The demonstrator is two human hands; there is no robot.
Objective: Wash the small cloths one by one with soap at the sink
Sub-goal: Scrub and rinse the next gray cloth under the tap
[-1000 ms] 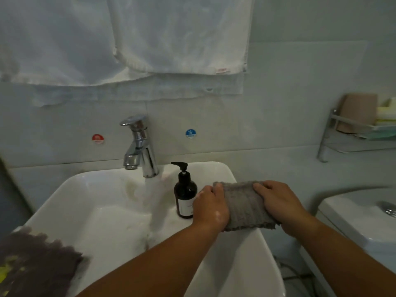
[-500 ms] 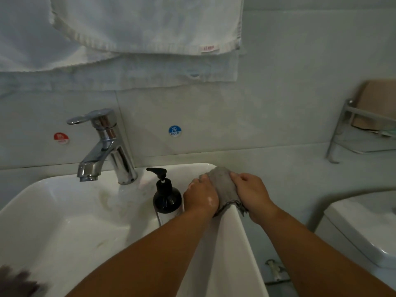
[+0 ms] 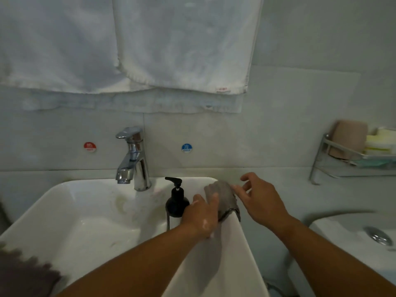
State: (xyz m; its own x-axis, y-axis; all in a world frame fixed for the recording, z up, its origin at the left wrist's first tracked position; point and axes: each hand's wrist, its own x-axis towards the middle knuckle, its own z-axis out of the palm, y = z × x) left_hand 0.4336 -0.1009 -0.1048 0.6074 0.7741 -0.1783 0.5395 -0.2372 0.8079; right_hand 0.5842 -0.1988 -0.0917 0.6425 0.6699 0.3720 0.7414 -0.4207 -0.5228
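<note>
A small grey cloth hangs folded over the right rim of the white sink. My left hand, with soap foam on it, lies against the cloth's inner side, fingers fairly straight. My right hand hovers just right of the cloth with fingers spread, its fingertips near the cloth's top edge. A black soap pump bottle stands on the sink's back ledge, left of my left hand. More dark cloths lie at the sink's front left corner.
A chrome tap stands at the back of the sink, closed, between red and blue hot/cold stickers. White towels hang above. A wire shelf with sponges is on the right wall, and a toilet cistern sits at the lower right.
My right hand has let go of the grey cloth and lifted off to the right with fingers spread. The cloth now hangs over the sink rim, and my left hand's grip has loosened.
</note>
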